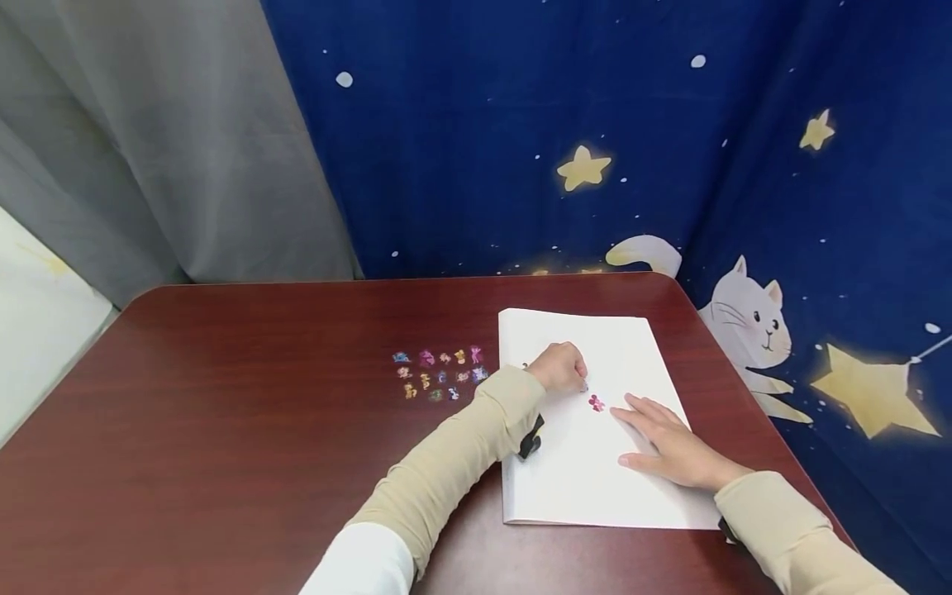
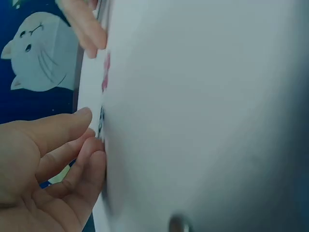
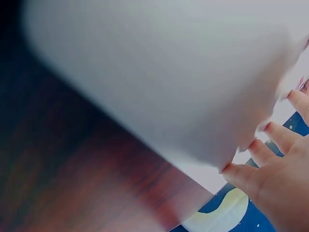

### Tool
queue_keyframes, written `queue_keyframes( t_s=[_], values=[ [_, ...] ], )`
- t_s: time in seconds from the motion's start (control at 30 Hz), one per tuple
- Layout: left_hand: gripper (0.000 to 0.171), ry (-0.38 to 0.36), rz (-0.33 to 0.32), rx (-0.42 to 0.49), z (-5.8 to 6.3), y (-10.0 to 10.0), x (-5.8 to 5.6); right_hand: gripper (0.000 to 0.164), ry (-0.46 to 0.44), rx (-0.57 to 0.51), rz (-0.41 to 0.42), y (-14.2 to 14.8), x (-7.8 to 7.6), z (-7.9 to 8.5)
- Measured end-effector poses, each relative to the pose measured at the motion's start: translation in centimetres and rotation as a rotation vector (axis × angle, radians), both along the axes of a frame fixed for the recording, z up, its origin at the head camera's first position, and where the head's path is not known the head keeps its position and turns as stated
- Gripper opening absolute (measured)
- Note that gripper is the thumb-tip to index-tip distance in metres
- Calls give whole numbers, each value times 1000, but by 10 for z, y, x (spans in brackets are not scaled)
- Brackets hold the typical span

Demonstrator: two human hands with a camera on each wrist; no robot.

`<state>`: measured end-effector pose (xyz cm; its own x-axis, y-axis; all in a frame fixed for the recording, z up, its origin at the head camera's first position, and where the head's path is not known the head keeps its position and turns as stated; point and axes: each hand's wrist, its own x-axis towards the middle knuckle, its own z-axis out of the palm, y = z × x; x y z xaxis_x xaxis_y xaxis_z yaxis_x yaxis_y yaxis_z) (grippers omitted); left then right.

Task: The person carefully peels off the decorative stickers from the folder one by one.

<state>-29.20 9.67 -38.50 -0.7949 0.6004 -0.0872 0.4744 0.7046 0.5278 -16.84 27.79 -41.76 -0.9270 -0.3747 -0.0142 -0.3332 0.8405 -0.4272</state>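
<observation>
A white sheet or pad [image 1: 573, 487] lies on the table, both hands over it. A pink sticker-like piece [image 1: 597, 403] lies on it, just left of my right fingertips. My left hand [image 1: 559, 368] has curled fingers low over the page beside a small dark sticker-like piece [image 2: 101, 121]. In the left wrist view, thumb and fingers stand around that piece; whether they pinch it is unclear. My right hand [image 1: 673, 450] rests on the page's right side with fingers spread, holding nothing. Another tiny dark piece [image 1: 525, 365] shows by my left wrist, mostly hidden.
Several small colourful pieces [image 1: 442, 377] lie in rows on the brown table [image 1: 223, 430], left of the page. Behind the table hang a grey curtain [image 1: 201, 165] and a blue curtain [image 1: 461, 149] with stars and a cat.
</observation>
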Motion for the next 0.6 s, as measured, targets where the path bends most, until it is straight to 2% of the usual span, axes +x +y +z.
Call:
queue_keyframes(
  t_s=[0.33,0.6],
  values=[
    [7,146,12,-26,-10,3,2,64,-1,7,-5,-3,2,2],
    [11,151,20,-23,-11,4,3,65,0,8,-2,-2,1,0]
  ],
)
